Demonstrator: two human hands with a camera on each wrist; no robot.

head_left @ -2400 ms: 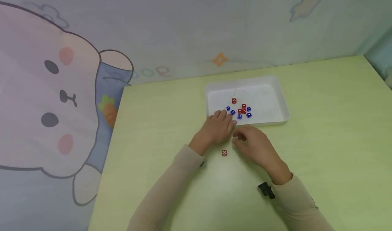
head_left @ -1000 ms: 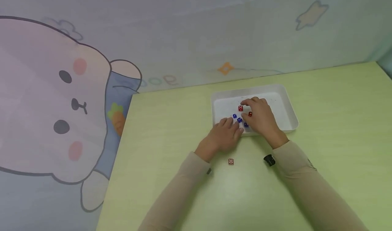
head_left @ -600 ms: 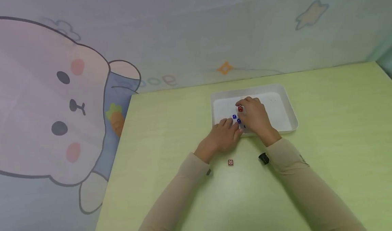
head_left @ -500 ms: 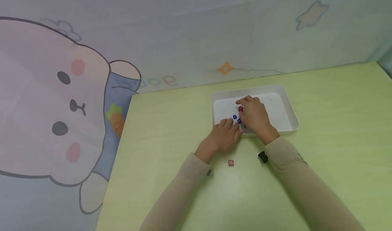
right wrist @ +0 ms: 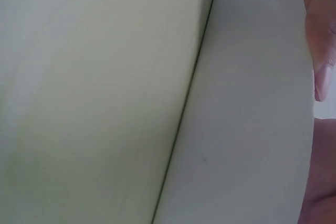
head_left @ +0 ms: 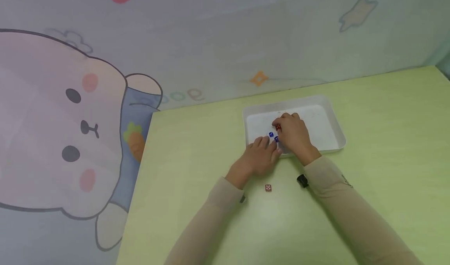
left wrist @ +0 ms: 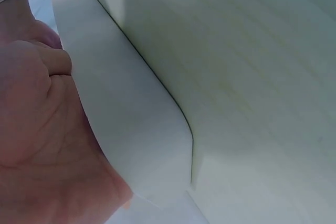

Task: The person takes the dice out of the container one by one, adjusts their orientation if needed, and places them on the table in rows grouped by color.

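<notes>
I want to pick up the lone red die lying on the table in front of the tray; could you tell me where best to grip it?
Pinch the red die by two opposite side faces, coming straight from above: it sits flat and apart from everything.

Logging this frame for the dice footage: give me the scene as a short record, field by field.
surface: green table
container: white tray, shallow, on the table
left hand: rests at the tray's near rim, fingers loosely bent, holding nothing visible
right hand: inside the tray over the dice, fingers curled at a red die; a firm grip cannot be confirmed
visible beside it: blue dice
outside the tray: one red die on the table, between the forearms
</notes>
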